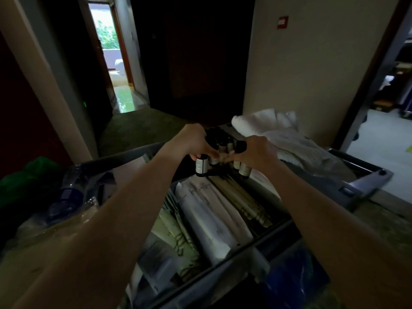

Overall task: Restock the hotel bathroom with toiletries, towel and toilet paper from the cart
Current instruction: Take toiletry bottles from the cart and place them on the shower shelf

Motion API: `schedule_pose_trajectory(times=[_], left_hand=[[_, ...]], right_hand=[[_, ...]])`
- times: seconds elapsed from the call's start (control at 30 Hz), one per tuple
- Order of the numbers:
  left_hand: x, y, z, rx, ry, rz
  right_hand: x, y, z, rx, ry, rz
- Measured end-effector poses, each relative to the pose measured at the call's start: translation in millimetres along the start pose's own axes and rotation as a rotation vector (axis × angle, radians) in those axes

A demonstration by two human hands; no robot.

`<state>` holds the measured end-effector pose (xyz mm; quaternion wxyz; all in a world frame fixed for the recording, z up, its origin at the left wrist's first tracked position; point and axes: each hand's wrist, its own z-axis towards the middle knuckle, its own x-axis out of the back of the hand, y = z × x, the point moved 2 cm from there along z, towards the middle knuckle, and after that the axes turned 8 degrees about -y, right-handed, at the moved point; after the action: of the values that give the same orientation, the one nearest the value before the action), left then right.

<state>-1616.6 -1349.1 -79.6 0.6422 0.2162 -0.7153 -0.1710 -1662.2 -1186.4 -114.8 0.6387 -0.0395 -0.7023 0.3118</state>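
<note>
Over the housekeeping cart [365, 181], both my arms reach to a cluster of small dark toiletry bottles [223, 143] with pale labels. My left hand [194, 141] grips one dark bottle [201, 167] by its top, the labelled body hanging below my fingers. My right hand [256, 152] curls round several more bottles [244, 169], whose bottoms show under my palm. White folded towels [278, 132] lie on the cart just behind my right hand. No toilet paper can be made out.
Compartments in the cart's top tray hold white wrapped packets [211, 215] and slim sachets [245, 201]. A green bag [29, 181] and clear plastic [66, 197] hang at the left. A dark corridor leads to a lit doorway [111, 52]; another open room [390, 130] lies right.
</note>
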Motion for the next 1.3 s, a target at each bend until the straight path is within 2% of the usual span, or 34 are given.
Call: schedule_pose_trajectory(times=[0.17,0.33,0.6,0.87,1.3], left_hand=[[-29,33,-24,-0.008,-0.050,0.043],[-53,58,-55,-0.062,-0.080,0.061],[-78,90,-82,-0.133,-0.188,0.059],[-101,136,-106,-0.350,-0.325,0.125],[-168,206,-191,-0.682,-0.563,0.258]], right_hand=[[14,32,-48,-0.069,0.084,-0.070],[16,61,-94,-0.148,0.062,-0.071],[30,65,-159,-0.241,0.124,-0.048],[42,79,-243,-0.501,0.269,-0.003],[43,74,-407,-0.888,0.375,0.020]])
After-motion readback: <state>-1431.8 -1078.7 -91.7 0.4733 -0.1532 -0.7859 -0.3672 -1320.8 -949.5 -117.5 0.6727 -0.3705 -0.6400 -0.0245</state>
